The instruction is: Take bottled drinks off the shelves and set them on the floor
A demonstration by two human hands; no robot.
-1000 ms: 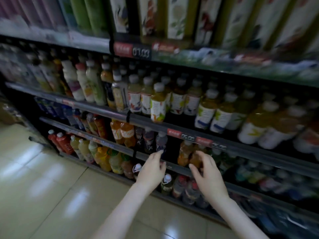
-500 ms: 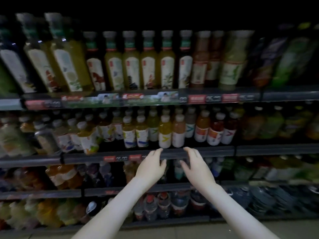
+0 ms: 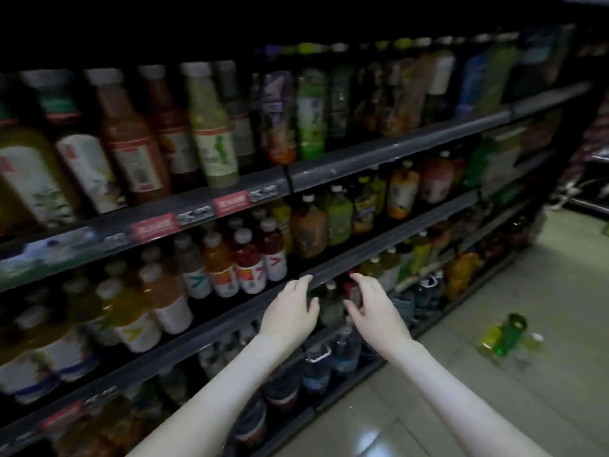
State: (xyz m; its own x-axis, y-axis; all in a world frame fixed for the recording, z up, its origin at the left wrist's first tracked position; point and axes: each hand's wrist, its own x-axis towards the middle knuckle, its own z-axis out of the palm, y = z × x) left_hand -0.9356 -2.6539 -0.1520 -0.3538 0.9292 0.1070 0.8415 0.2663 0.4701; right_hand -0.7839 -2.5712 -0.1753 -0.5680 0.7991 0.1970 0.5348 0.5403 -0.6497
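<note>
Dim store shelves (image 3: 379,255) run from left to far right, packed with bottled drinks in rows. Red-juice bottles with white caps (image 3: 250,262) stand on the middle shelf just left of my hands. My left hand (image 3: 290,311) and my right hand (image 3: 375,308) are held out side by side at the front rail of that shelf, fingers loosely spread and holding nothing. Between them, on the shelf below, a dark bottle with a pale cap (image 3: 331,301) shows. A small cluster of green and yellow bottles (image 3: 507,334) stands on the floor to the right.
Large blue-labelled bottles (image 3: 342,354) fill the bottom shelf under my right wrist. Tall tea bottles (image 3: 211,127) line the upper shelf. The pale tiled floor (image 3: 494,407) stretches to the right of the shelving, and another dark rack (image 3: 593,179) stands at the far right.
The view has swung right along the shelving, so the floor and the bottles on it now show. Both hands keep the same spread, empty pose in front of the shelf rail.
</note>
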